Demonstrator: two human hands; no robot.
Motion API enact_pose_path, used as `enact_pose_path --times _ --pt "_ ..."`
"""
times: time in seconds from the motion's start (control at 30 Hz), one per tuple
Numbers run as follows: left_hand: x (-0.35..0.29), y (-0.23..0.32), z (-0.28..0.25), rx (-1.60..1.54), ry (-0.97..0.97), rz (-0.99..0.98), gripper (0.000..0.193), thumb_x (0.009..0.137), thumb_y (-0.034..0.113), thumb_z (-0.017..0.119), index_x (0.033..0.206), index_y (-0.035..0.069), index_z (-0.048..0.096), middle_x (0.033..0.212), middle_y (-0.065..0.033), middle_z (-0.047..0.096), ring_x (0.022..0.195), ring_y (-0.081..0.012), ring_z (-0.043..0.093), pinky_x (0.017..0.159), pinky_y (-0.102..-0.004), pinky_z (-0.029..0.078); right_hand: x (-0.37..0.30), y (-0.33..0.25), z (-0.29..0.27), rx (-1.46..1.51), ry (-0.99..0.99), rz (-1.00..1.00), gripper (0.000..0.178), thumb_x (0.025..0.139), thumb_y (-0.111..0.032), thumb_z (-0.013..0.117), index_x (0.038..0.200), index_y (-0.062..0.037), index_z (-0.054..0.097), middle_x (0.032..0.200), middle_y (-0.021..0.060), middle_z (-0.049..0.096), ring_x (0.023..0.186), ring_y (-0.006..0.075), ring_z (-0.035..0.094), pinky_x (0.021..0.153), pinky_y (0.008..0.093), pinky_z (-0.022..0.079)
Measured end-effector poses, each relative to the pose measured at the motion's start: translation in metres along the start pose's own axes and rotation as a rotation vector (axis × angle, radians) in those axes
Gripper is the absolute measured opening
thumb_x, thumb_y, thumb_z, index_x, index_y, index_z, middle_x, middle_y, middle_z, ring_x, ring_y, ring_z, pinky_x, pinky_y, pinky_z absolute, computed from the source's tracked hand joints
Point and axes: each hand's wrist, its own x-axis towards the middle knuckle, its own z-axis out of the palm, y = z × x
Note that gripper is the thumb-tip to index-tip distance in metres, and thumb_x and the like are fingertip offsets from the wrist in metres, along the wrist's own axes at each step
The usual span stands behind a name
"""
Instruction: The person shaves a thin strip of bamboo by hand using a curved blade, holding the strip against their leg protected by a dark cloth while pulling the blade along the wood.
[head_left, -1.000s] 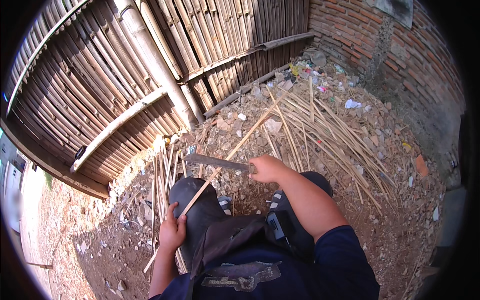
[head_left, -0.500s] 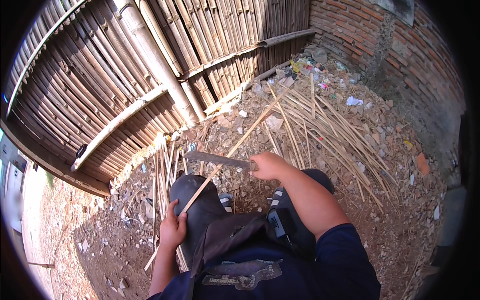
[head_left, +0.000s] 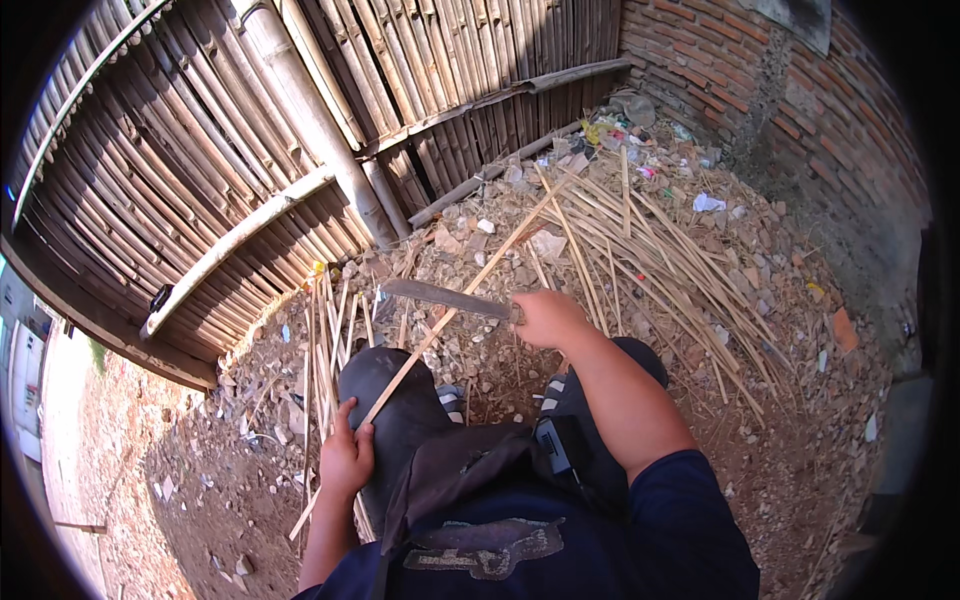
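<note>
— What did the place look like, biggest things first?

— A fence of round bamboo poles (head_left: 200, 170) closed the far side, grey-brown and ribbed, and met a rough red brick wall (head_left: 800, 120) at the far right corner. The ground (head_left: 200, 470) was dry, reddish dirt strewn with rubble. A loose heap of pale split bamboo strips (head_left: 650, 250) lay toward the brick wall, thin, flat and straw-coloured.

— And the piece being worked?

— One long bamboo strip (head_left: 470, 290) ran slantwise from the person's left knee (head_left: 390, 390) out toward the fence. The left hand (head_left: 347, 460) was closed around its near end, pinning it on the knee. The right hand (head_left: 545, 318) was shut in a fist on the handle of a broad, dull grey blade (head_left: 440, 297), which lay across the strip, at or just above it; contact I couldn't tell.

— How would you have done it well?

— I'd judge the strip needed firm pressure against the knee so it wouldn't roll. The edge should have followed the grain, away from the body, with the holding fingers well behind the blade. Shallow strokes suit such a thin, springy slat.
</note>
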Motion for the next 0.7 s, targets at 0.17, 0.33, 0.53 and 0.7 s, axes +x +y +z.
enact_pose_path --times 0.17,0.33,0.53,0.7 --pt "-0.001 -0.004 0.002 -0.004 0.026 0.022 0.052 0.1 0.024 0.06 0.146 0.006 0.045 0.062 -0.0158 0.062 0.06 -0.039 0.065 0.058 -0.0496 0.049 -0.007 -0.01 -0.019 -0.044 -0.034 0.009 0.047 0.085 -0.032 0.075 0.127 -0.0145 0.066 0.111 0.0161 0.072 0.106 0.0357 0.069 0.09 0.0482 0.055" --pt "0.001 -0.002 0.002 -0.023 0.022 0.046 0.051 0.1 0.024 0.06 0.146 0.006 0.045 0.061 -0.0161 0.061 0.06 -0.0399 0.065 0.058 -0.05 0.048 0.006 0.021 0.002 0.075 0.003 0.067 0.047 0.083 -0.031 0.076 0.125 -0.0127 0.067 0.111 0.0166 0.072 0.106 0.0363 0.068 0.089 0.0488 0.055" --pt "0.001 -0.001 0.0 0.01 0.034 0.034 0.051 0.1 0.024 0.06 0.145 0.005 0.045 0.061 -0.0158 0.061 0.058 -0.0396 0.064 0.057 -0.0499 0.048 -0.001 -0.01 -0.005 -0.024 -0.098 0.026 0.043 0.081 -0.028 0.076 0.121 -0.0134 0.069 0.106 0.0168 0.072 0.102 0.0376 0.069 0.087 0.0489 0.055" --pt "-0.001 -0.008 0.003 -0.021 0.015 0.016 0.051 0.1 0.024 0.06 0.145 0.005 0.045 0.06 -0.015 0.06 0.058 -0.0389 0.063 0.056 -0.0489 0.047 -0.002 -0.006 0.0 0.073 -0.068 -0.197 0.039 0.081 -0.034 0.077 0.111 -0.0107 0.069 0.091 0.0204 0.072 0.094 0.0402 0.07 0.083 0.0494 0.055"
